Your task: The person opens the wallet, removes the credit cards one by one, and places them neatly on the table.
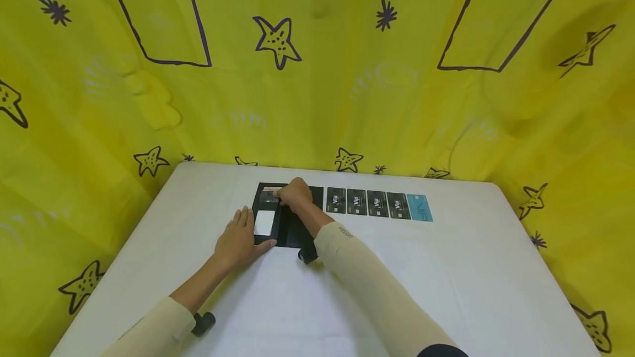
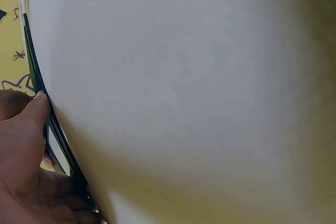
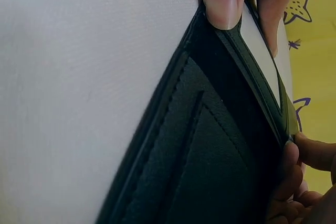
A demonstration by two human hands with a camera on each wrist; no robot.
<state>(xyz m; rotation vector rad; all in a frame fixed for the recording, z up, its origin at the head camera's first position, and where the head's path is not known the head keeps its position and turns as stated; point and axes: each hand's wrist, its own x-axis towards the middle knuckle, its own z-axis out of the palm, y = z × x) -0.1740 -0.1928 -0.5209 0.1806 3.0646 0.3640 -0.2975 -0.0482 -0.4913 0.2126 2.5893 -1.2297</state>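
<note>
Head view bright, even; wrist views dimmer.
Soft shadows on table (image 1: 476,274) under arms (image 1: 379,288); left wrist murky at right edge; wallet (image 3: 207,140) near-black; far-right star (image 1: 587,53) stretched.

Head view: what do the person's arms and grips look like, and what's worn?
Cream sleeves on both arms; the right sleeve has small dark lettering near its cuff. A small black device sits below the left cuff. Left grip and right grip are ungloved.

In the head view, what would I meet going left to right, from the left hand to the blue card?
Left hand, open black wallet with right hand over it, four black Vip cards, blue card.
</note>
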